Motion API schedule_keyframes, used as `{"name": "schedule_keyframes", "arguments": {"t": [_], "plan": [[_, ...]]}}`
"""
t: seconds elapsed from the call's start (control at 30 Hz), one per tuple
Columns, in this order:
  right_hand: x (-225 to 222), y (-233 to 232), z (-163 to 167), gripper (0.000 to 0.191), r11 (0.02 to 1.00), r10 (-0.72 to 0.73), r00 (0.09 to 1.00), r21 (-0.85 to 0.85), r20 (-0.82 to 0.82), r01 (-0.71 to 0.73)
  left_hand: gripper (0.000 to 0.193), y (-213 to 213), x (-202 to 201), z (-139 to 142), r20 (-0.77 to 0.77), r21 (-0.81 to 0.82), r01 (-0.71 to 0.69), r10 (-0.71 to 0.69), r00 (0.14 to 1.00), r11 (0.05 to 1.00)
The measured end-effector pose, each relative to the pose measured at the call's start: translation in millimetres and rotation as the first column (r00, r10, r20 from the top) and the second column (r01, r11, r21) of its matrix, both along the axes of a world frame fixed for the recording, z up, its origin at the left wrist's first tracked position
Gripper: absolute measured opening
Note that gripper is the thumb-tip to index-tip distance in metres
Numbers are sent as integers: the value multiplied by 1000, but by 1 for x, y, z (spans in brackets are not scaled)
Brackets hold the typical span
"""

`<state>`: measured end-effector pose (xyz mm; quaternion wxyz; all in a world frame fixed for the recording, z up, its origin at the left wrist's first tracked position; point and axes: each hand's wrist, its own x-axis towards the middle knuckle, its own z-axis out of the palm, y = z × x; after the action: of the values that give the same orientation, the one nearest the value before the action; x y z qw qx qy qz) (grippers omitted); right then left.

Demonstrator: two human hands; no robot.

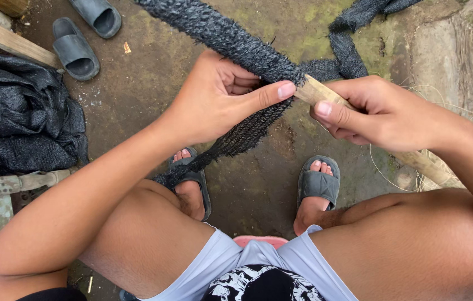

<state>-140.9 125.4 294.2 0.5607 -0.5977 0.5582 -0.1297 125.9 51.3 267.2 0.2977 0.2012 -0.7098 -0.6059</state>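
Note:
My left hand (222,97) grips a twisted strip of black mesh netting (231,36), its thumb pressing the netting against the tip of a wooden stick (317,90). My right hand (378,111) is closed around that stick just behind the tip; the stick runs on down to the right under my forearm. The netting comes from the top of the view, passes through my left hand, and its loose end (236,139) hangs toward my left foot. Another length of netting (348,44) trails off to the upper right.
A heap of black netting (19,117) lies at the left beside a wooden plank (8,39). Two dark slippers (75,50) rest on the mossy concrete ground. My feet in grey sandals (317,184) stand below. Thin pale fibres lie at the right.

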Motion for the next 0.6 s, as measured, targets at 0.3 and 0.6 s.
{"name": "schedule_keyframes", "arguments": {"t": [0.3,0.6], "plan": [[3,5,2,41,971,37,976,-225,-215,-87,37,-10,16,-6,250,-91,74,-49,967,993],[0,6,0,39,964,43,971,-245,-235,-102,40,-4,12,0,71,-161,149,-139,988,976]]}}
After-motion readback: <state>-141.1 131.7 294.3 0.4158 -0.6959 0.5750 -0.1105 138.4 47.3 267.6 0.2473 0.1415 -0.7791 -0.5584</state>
